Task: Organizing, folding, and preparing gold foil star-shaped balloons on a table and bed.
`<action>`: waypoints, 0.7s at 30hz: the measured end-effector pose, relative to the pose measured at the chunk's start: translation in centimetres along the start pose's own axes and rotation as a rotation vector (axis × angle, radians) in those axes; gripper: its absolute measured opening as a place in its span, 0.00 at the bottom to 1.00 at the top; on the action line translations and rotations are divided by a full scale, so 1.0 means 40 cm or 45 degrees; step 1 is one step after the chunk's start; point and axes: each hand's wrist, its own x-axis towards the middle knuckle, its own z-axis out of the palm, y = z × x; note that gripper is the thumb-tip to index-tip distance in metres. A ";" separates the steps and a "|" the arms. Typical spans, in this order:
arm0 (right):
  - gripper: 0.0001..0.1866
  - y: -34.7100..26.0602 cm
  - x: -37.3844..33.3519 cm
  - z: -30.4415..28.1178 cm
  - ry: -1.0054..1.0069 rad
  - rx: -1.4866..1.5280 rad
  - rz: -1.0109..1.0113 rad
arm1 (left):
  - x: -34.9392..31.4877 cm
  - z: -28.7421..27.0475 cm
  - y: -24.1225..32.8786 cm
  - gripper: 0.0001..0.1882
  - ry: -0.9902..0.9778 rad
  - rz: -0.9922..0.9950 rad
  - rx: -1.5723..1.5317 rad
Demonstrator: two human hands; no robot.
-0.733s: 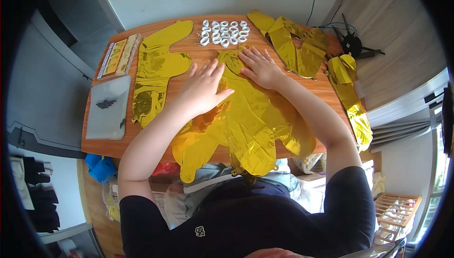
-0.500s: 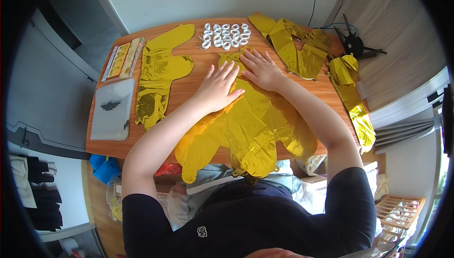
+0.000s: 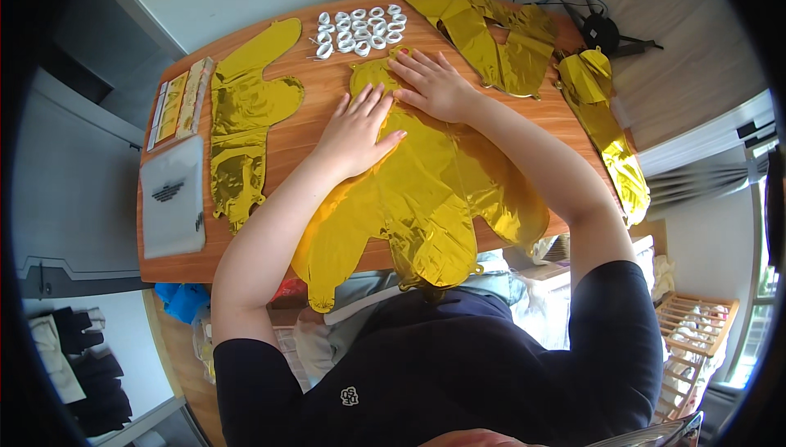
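A large flat gold foil balloon (image 3: 426, 193) with several lobes lies in front of me on the wooden table (image 3: 282, 152), its lower lobes hanging past the near edge. My left hand (image 3: 358, 129) rests flat on its upper left part, fingers stretched out. Beside it, my right hand (image 3: 435, 87) is pressed flat near the balloon's far end, fingers spread. The two hands nearly touch, and neither grips anything. Just beyond them sit several small white ribbon coils (image 3: 360, 31) in rows.
Another gold foil balloon (image 3: 246, 111) lies at the left, beside a patterned box (image 3: 180, 103) and a clear plastic packet (image 3: 173, 197). More foil balloons (image 3: 508, 46) lie at the far right and along the right edge (image 3: 610, 132). A black router (image 3: 602, 33) stands at the back right corner.
The whole view has shifted and turned slightly, so the table sits further left and higher. Both hands remain flat on the balloon, in nearly the same spots.
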 end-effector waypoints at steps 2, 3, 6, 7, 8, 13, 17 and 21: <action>0.39 0.009 0.001 -0.010 -0.035 0.258 0.039 | 0.003 0.002 0.000 0.41 0.031 -0.002 0.007; 0.39 0.025 -0.001 -0.016 -0.036 0.254 0.045 | 0.005 0.003 0.003 0.41 0.034 0.004 0.003; 0.38 0.072 -0.032 -0.031 0.219 1.377 0.196 | 0.009 0.010 0.012 0.41 0.038 0.019 -0.031; 0.38 0.092 -0.058 -0.037 0.219 1.370 0.202 | 0.015 0.011 0.013 0.41 0.046 0.022 -0.022; 0.35 0.094 -0.092 -0.057 0.270 1.178 0.321 | 0.010 0.013 0.012 0.41 0.048 0.018 -0.013; 0.23 0.066 -0.381 -0.160 0.119 0.472 0.645 | 0.001 0.008 0.007 0.41 0.041 0.000 0.026; 0.23 -0.024 -0.576 -0.185 -0.059 0.738 0.825 | -0.009 0.010 0.002 0.41 0.021 -0.020 0.029; 0.24 -0.083 -0.645 -0.185 -0.111 0.962 0.941 | -0.007 0.002 0.006 0.41 -0.005 -0.037 0.020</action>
